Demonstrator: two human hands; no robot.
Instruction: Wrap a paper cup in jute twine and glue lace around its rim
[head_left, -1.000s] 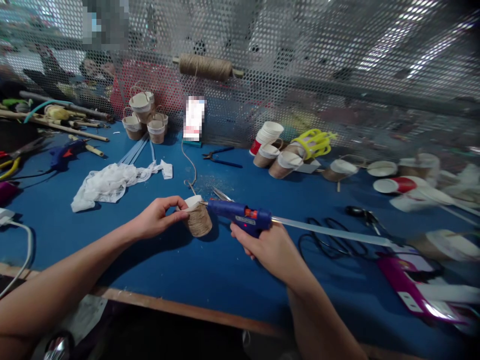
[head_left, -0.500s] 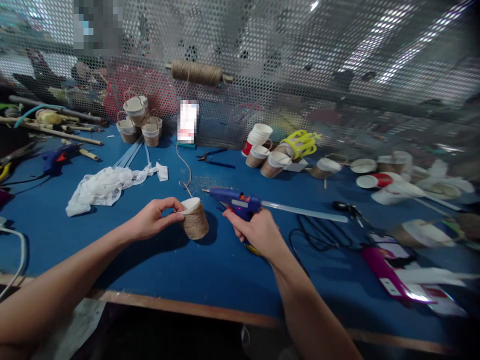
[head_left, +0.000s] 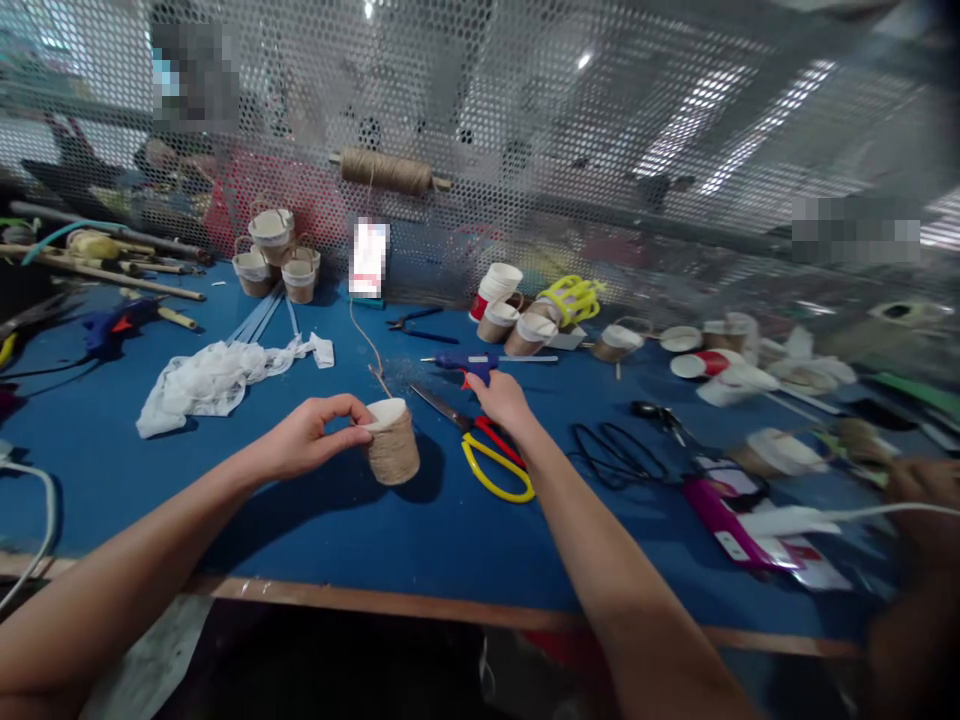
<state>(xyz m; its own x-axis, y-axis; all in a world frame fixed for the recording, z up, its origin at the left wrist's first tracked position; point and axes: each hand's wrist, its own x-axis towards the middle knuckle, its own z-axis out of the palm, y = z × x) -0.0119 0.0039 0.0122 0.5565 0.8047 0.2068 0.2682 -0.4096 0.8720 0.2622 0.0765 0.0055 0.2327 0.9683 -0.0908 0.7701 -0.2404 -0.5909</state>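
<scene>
The left hand (head_left: 319, 438) pinches the rim of the twine-wrapped cup (head_left: 394, 450), thumb against fingers; loose twine (head_left: 373, 352) trails behind it. Past the scissors (head_left: 465, 427), the right hand (head_left: 501, 398) curls round the glue gun (head_left: 461, 362). Likely mid-gluing; next seems to call for pressing twine onto the cup.

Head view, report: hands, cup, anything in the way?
Left hand pinching cup. Right hand gripping glue gun, apart from cup. Scissors beside cup, possibly in the way.
</scene>
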